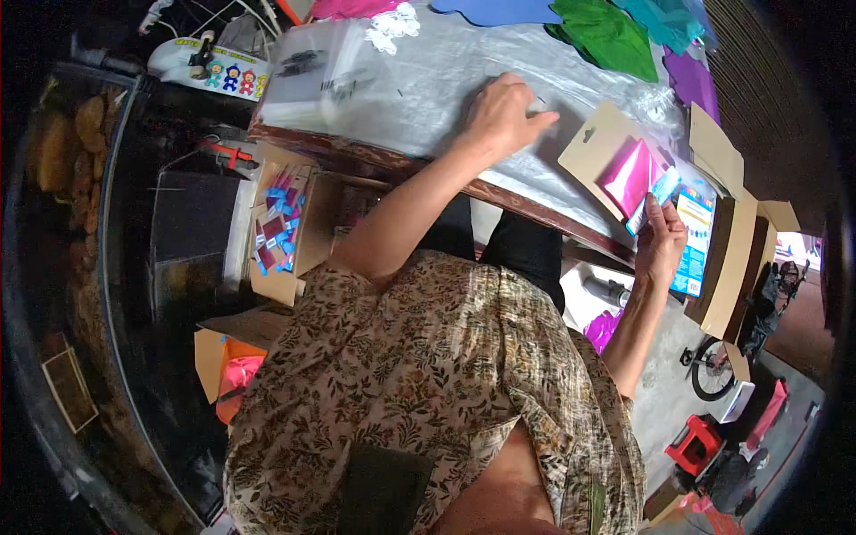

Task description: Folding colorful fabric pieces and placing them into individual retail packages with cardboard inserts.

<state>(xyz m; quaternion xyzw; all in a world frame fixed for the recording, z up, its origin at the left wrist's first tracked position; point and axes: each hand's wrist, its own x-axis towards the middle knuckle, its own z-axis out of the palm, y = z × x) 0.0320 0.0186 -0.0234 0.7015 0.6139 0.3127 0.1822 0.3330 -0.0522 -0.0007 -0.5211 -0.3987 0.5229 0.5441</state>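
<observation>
My left hand [502, 120] hovers over or rests on the plastic-covered table [428, 89], its thumb stretched away from bent fingers. I see nothing held in it, though its fingertips are partly hidden. At the table's right front edge, my right hand [662, 236] closes on a pink packet [629, 171] with a blue-and-white label [662, 187]. Behind the packet lies a tan cardboard card [581, 150] with a hang hole. Beside the right hand stands a blue-and-white printed package [694, 232], partly covered by the fingers.
Clear plastic sleeves [303, 80] and small black pieces lie at the table's left. Green cloth [606, 40], blue cloth [504, 11] and purple cloth [691, 85] line the far side. An open cardboard box [727, 267] stands right; another box [308, 201] holds blue-and-pink packets.
</observation>
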